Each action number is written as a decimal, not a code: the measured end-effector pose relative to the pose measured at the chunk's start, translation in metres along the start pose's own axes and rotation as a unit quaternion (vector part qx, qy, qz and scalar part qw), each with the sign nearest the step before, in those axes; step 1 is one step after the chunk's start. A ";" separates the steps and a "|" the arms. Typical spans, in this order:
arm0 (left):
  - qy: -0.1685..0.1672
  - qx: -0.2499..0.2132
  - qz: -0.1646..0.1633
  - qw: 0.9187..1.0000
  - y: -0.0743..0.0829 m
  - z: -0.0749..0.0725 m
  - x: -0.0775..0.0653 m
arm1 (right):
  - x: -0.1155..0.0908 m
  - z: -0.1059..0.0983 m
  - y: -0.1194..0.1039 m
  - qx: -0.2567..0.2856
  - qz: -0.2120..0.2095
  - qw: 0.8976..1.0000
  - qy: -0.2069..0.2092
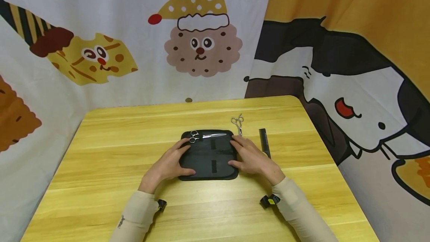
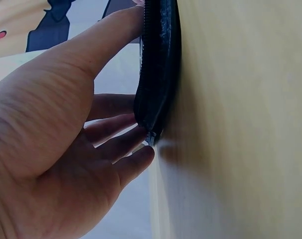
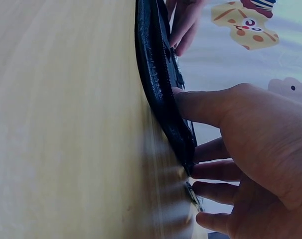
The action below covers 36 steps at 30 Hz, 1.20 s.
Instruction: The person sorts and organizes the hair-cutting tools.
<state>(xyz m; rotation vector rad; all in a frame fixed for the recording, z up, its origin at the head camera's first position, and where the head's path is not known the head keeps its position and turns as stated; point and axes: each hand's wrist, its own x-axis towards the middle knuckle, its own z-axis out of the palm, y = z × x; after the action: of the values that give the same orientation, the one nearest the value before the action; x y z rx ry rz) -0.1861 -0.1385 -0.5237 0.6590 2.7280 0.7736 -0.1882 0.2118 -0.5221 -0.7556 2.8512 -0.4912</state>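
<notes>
Head view: my left hand (image 1: 170, 163) and right hand (image 1: 251, 156) touch the black case (image 1: 201, 163), fingers loosely spread, gripping nothing. Scissors (image 1: 211, 136) lie on it.

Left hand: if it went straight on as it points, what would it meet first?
The left hand would first meet the case, which it seems to touch, then probably the scissors on it; depth is unclear.

The head camera looks forward and down; low, close wrist views share the case (image 2: 163, 64).
</notes>
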 end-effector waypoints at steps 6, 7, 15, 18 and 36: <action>0.003 -0.006 0.001 1.000 -0.001 0.000 -0.001 | 0.000 -0.001 -0.001 -0.004 -0.001 1.000 -0.001; 0.004 -0.007 0.001 1.000 -0.001 0.000 -0.001 | -0.001 -0.001 -0.001 -0.004 -0.001 1.000 -0.002; 0.004 -0.007 0.002 1.000 -0.003 0.002 0.000 | 0.000 0.001 0.000 -0.008 -0.002 1.000 0.000; 0.004 -0.007 0.002 1.000 -0.003 0.002 -0.001 | 0.000 0.000 0.000 -0.007 -0.002 1.000 -0.001; 0.010 -0.014 0.001 1.000 -0.006 0.003 0.001 | 0.001 0.000 0.004 0.000 -0.007 1.000 0.002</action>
<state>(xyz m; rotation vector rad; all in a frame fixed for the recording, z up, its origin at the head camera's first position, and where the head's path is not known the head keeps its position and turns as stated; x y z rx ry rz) -0.1883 -0.1408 -0.5292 0.6514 2.7284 0.8219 -0.1910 0.2147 -0.5231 -0.7763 2.8519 -0.4939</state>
